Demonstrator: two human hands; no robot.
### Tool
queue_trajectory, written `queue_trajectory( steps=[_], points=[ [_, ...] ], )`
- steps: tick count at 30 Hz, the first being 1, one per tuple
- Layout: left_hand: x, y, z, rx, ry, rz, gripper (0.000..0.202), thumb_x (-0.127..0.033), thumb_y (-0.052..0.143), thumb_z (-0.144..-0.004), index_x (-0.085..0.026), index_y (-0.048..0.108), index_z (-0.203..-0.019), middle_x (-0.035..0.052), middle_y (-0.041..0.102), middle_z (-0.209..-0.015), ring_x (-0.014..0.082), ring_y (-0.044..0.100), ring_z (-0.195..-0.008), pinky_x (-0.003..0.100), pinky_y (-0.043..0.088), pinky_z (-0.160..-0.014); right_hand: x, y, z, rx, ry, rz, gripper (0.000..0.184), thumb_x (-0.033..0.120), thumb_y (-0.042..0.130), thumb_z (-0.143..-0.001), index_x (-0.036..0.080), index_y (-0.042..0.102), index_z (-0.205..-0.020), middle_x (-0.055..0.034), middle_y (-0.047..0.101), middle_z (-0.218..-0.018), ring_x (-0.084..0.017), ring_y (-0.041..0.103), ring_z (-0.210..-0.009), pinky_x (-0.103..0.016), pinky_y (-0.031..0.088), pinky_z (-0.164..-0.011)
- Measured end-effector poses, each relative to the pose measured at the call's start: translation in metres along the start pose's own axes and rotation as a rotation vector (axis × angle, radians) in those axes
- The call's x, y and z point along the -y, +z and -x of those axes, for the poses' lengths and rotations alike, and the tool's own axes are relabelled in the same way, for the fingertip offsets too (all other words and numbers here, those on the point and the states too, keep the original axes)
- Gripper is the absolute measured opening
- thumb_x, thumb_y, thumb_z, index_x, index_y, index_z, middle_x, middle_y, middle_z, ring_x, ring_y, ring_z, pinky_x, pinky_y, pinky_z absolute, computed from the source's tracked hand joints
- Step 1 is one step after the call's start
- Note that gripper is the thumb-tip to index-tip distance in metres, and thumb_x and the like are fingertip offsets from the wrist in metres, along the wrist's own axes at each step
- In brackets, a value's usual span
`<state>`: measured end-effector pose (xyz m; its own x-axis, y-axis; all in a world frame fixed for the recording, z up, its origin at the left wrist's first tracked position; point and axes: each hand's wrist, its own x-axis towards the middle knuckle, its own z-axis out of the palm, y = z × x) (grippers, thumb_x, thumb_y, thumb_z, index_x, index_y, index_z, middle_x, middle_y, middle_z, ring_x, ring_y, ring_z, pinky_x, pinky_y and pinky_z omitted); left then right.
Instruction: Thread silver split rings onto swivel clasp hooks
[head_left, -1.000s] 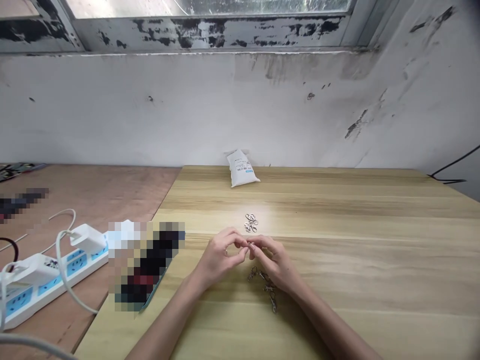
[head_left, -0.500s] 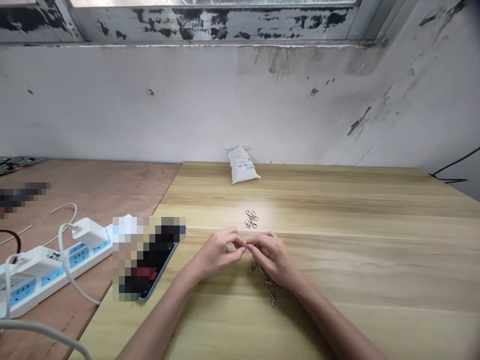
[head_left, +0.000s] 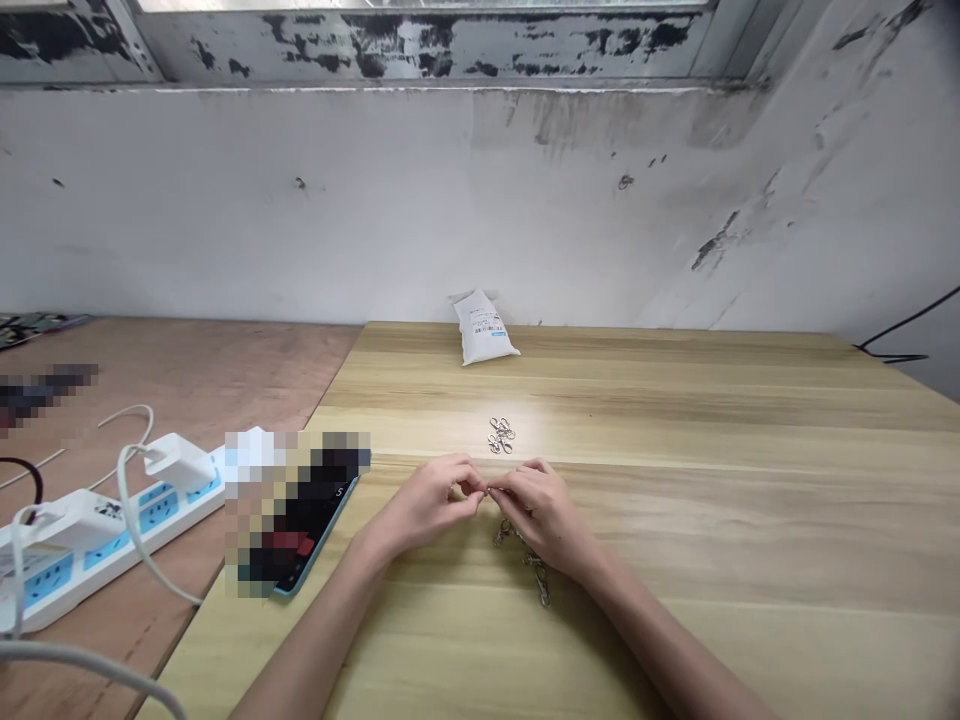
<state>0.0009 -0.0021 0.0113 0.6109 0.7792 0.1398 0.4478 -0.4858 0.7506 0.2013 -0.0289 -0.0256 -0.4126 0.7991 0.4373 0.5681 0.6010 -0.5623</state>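
Note:
My left hand [head_left: 439, 500] and my right hand [head_left: 541, 510] meet fingertip to fingertip above the table, both closed in a pinch. Between them is a small metal clasp [head_left: 489, 490], mostly covered by the fingers. Something ring-like and shiny shows inside the curl of my left hand; I cannot tell whether it is part of the clasp. Below my right hand are several silver metal clasps [head_left: 540, 580] in a loose line, partly hidden by that hand. Just beyond my fingertips lies a small pile of similar silver clasps [head_left: 501, 436].
A white labelled packet [head_left: 484, 330] lies at the back of the wooden table [head_left: 712, 480], near the wall. To the left are a partly blurred phone [head_left: 322, 530] and, across the table's edge, a white power strip [head_left: 150, 520] with plugs and cables.
Both hands keep their pinch, with the fingertips shifted very slightly. My right fingers are curled a little more over the small clasp. The view has moved slightly; the pile and packet look the same.

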Motion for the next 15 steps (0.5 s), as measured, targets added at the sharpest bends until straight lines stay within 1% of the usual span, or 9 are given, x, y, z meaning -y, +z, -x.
queue_trajectory(
  steps=[2, 5, 7, 9, 11, 12, 13, 15],
  points=[
    [0.0019, 0.0012, -0.0012, -0.024, 0.004, -0.041, 0.013, -0.017, 0.055, -0.087, -0.019, 0.066, -0.08, 0.0016, 0.064, -0.083, 0.0148, 0.059, -0.08, 0.026, 0.045, -0.073, 0.0003, 0.001, -0.0005, -0.035, 0.008, 0.006, 0.018, 0.022, 0.049, -0.097, 0.02, 0.067, -0.095, -0.0015, 0.069, -0.074, -0.014, 0.056, -0.065, -0.032, 0.038, -0.073],
    [0.0048, 0.0047, -0.0033, -0.091, 0.023, -0.12, 0.013, -0.017, 0.053, -0.088, -0.019, 0.065, -0.083, 0.0026, 0.064, -0.086, 0.0165, 0.059, -0.085, 0.028, 0.046, -0.077, 0.0024, 0.0025, -0.0011, -0.144, 0.043, -0.004, 0.015, 0.024, 0.053, -0.095, 0.02, 0.068, -0.096, -0.0031, 0.068, -0.075, -0.016, 0.059, -0.067, -0.031, 0.041, -0.069],
    [0.0061, 0.0077, -0.0042, -0.153, 0.046, -0.186, 0.011, -0.018, 0.054, -0.089, -0.02, 0.065, -0.085, 0.0046, 0.065, -0.095, 0.0197, 0.059, -0.097, 0.033, 0.045, -0.087, 0.0039, 0.0038, -0.0012, -0.213, 0.039, -0.025, 0.013, 0.022, 0.055, -0.093, 0.021, 0.068, -0.096, -0.0042, 0.07, -0.079, -0.018, 0.062, -0.072, -0.031, 0.045, -0.069],
    [0.0069, 0.0099, -0.0044, -0.216, 0.061, -0.25, 0.01, -0.02, 0.055, -0.089, -0.02, 0.064, -0.087, 0.0066, 0.064, -0.11, 0.0243, 0.053, -0.116, 0.04, 0.04, -0.099, 0.0037, 0.0049, -0.0009, -0.24, -0.014, -0.035, 0.014, 0.017, 0.056, -0.092, 0.023, 0.067, -0.096, -0.0048, 0.072, -0.086, -0.019, 0.065, -0.08, -0.031, 0.047, -0.073],
    [0.0078, 0.0103, -0.004, -0.265, 0.063, -0.3, 0.01, -0.021, 0.054, -0.09, -0.021, 0.064, -0.086, 0.0068, 0.061, -0.122, 0.0273, 0.041, -0.132, 0.046, 0.034, -0.106, 0.0008, 0.0046, -0.0005, -0.211, -0.102, -0.017, 0.017, 0.013, 0.055, -0.091, 0.024, 0.067, -0.096, -0.0047, 0.073, -0.093, -0.018, 0.066, -0.086, -0.031, 0.048, -0.076],
    [0.0083, 0.0095, -0.0037, -0.286, 0.061, -0.32, 0.01, -0.021, 0.054, -0.09, -0.021, 0.064, -0.086, 0.0067, 0.059, -0.126, 0.0279, 0.037, -0.136, 0.047, 0.031, -0.108, -0.0013, 0.0035, -0.0004, -0.179, -0.143, 0.001, 0.018, 0.013, 0.055, -0.091, 0.024, 0.067, -0.096, -0.0046, 0.074, -0.095, -0.018, 0.066, -0.086, -0.031, 0.047, -0.075],
    [0.0089, 0.0083, -0.0034, -0.311, 0.056, -0.336, 0.01, -0.022, 0.054, -0.091, -0.021, 0.064, -0.087, 0.0066, 0.058, -0.129, 0.0282, 0.034, -0.138, 0.048, 0.03, -0.109, -0.0033, 0.0018, -0.0002, -0.142, -0.176, 0.021, 0.018, 0.013, 0.054, -0.091, 0.025, 0.068, -0.096, -0.0045, 0.074, -0.096, -0.017, 0.066, -0.084, -0.032, 0.047, -0.074],
    [0.01, 0.0052, -0.003, -0.36, 0.045, -0.36, 0.01, -0.022, 0.054, -0.091, -0.021, 0.064, -0.087, 0.0071, 0.057, -0.132, 0.0286, 0.032, -0.14, 0.049, 0.028, -0.11, -0.0057, -0.0033, -0.0002, -0.075, -0.19, 0.054, 0.018, 0.015, 0.054, -0.091, 0.024, 0.068, -0.096, -0.005, 0.075, -0.095, -0.018, 0.064, -0.079, -0.033, 0.046, -0.072]
  ],
)
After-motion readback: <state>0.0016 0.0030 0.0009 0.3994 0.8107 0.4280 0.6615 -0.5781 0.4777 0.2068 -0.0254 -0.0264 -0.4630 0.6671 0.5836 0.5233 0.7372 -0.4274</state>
